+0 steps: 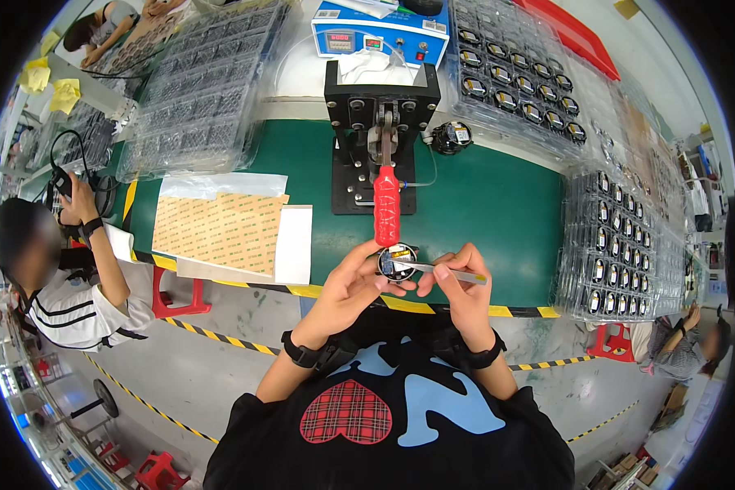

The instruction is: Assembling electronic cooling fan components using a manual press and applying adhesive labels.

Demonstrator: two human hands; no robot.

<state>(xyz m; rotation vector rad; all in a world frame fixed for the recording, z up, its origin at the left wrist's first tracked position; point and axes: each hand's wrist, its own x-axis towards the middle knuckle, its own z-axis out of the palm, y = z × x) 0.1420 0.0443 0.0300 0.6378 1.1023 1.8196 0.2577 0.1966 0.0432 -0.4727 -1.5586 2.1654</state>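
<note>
Between the fingers of my left hand [349, 292] is a small round black device [396, 263] with a circuit board and a yellow part showing inside. My right hand [464, 292] grips a pair of metal tweezers [443, 270], their tips reaching into the device from the right. Just beyond my hands, a black toggle press [381, 110] stands on the green mat [498, 220], its red handle [387, 206] pointing down toward the device. A similar round device [451, 137] sits on the mat, to the right of the press.
Sheets of tan adhesive backing [216, 224] lie at left, beside a white sheet [294, 245]. Clear trays [200, 106] are stacked at far left; trays of round devices [518, 90] stand at right. Behind the press is a blue control box [384, 37]. A co-worker [73, 278] sits at left.
</note>
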